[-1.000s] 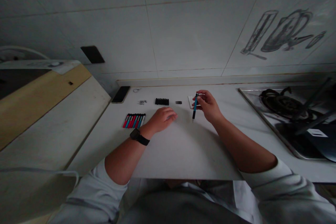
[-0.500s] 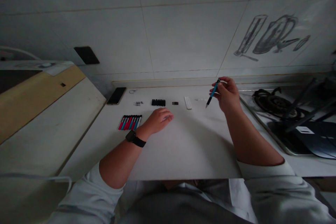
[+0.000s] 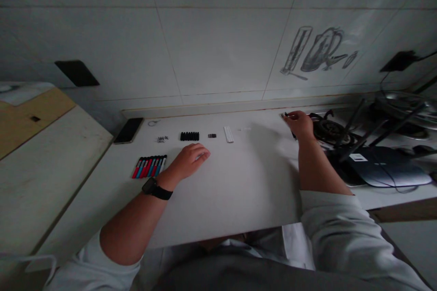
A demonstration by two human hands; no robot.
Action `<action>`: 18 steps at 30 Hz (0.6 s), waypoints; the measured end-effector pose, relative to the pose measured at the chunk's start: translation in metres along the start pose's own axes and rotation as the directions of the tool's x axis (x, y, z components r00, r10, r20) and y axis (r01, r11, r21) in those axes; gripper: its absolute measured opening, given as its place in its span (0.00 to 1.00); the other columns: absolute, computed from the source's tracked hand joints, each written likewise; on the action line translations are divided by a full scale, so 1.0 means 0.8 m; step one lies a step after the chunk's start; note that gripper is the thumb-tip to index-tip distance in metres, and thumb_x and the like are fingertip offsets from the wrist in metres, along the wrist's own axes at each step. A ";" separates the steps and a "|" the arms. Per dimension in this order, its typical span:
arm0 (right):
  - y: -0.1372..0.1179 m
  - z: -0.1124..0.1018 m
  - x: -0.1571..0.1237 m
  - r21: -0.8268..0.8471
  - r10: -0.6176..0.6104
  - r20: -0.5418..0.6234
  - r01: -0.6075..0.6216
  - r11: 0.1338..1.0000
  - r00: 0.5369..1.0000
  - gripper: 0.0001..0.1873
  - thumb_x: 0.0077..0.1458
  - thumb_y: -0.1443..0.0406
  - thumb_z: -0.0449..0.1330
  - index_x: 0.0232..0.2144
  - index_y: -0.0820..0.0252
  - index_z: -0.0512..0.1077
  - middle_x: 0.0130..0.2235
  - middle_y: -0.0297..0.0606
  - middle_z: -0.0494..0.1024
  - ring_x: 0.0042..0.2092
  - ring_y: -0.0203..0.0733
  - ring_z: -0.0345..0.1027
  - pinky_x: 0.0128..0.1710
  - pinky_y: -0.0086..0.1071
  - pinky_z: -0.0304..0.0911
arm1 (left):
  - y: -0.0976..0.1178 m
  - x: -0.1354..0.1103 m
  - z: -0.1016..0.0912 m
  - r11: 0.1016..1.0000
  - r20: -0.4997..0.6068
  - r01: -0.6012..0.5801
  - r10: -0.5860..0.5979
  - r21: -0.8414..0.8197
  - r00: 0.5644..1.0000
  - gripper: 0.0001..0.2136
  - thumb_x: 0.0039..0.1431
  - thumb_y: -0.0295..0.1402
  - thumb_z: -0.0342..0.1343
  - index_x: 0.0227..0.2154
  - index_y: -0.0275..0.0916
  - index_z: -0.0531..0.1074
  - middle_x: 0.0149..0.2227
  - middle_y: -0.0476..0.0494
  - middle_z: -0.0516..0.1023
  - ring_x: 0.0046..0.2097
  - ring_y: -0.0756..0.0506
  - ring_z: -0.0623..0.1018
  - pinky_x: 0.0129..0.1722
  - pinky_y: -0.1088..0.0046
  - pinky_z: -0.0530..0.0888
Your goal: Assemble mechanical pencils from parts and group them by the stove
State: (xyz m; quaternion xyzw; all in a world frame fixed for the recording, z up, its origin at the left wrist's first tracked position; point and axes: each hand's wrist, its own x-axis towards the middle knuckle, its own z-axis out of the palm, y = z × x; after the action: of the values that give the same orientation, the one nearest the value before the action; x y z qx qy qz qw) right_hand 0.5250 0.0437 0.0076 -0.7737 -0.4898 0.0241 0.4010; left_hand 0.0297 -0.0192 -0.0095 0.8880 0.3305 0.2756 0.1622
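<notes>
Two bare hands here: our left hand (image 3: 190, 162) lies half-open on the smooth white counter (image 3: 235, 195), centre-left, nothing visible in it; our right hand (image 3: 299, 124), right of centre, pinches a slim dark pen-like object (image 3: 294, 136), mostly hidden, near the black metal burner (image 3: 330, 130). We'd best pinch lightly, clear of the burner.

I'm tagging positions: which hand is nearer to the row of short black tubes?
Left. The left hand is just on the near side of the short black tubes; the right hand is far to their right, beside the gas burner.
</notes>
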 end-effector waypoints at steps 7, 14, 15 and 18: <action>0.000 0.030 -0.009 -0.410 0.084 0.161 -0.010 0.912 0.983 0.20 0.55 0.57 0.66 0.49 0.57 0.78 0.47 0.48 0.82 0.48 0.53 0.75 0.47 0.40 0.67 | -0.001 -0.001 0.000 1.000 0.014 -0.002 0.002 0.006 1.000 0.17 0.76 0.43 0.47 0.43 0.41 0.79 0.43 0.42 0.81 0.47 0.43 0.78 0.51 0.59 0.75; 0.001 0.028 -0.007 -0.467 0.079 0.220 0.033 0.884 0.972 0.20 0.58 0.56 0.64 0.49 0.59 0.79 0.50 0.49 0.82 0.49 0.51 0.74 0.48 0.37 0.66 | 0.001 0.000 0.000 1.000 0.008 -0.016 0.016 0.010 1.000 0.17 0.76 0.43 0.47 0.43 0.41 0.79 0.43 0.43 0.81 0.47 0.44 0.78 0.50 0.60 0.75; 0.001 0.023 -0.007 -0.465 0.078 0.215 0.032 0.885 0.973 0.19 0.59 0.56 0.64 0.49 0.59 0.80 0.49 0.49 0.82 0.49 0.51 0.75 0.48 0.37 0.66 | 0.002 0.000 0.000 1.000 0.009 -0.017 0.017 0.011 1.000 0.17 0.76 0.43 0.47 0.42 0.41 0.79 0.43 0.42 0.81 0.47 0.44 0.78 0.50 0.60 0.75; 0.005 0.005 -0.004 -0.468 0.076 0.175 0.015 0.884 0.982 0.17 0.61 0.58 0.61 0.47 0.59 0.81 0.46 0.49 0.84 0.48 0.52 0.76 0.47 0.37 0.66 | 0.003 0.001 -0.001 1.000 0.008 -0.017 0.017 0.016 1.000 0.17 0.76 0.42 0.47 0.42 0.40 0.78 0.43 0.42 0.81 0.47 0.43 0.78 0.51 0.60 0.75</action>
State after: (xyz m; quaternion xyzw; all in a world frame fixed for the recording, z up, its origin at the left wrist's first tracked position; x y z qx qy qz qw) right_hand 0.5247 0.0427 0.0010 -0.8492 -0.5047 -0.0150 0.1545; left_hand 0.0312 -0.0205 -0.0073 0.8931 0.3245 0.2709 0.1540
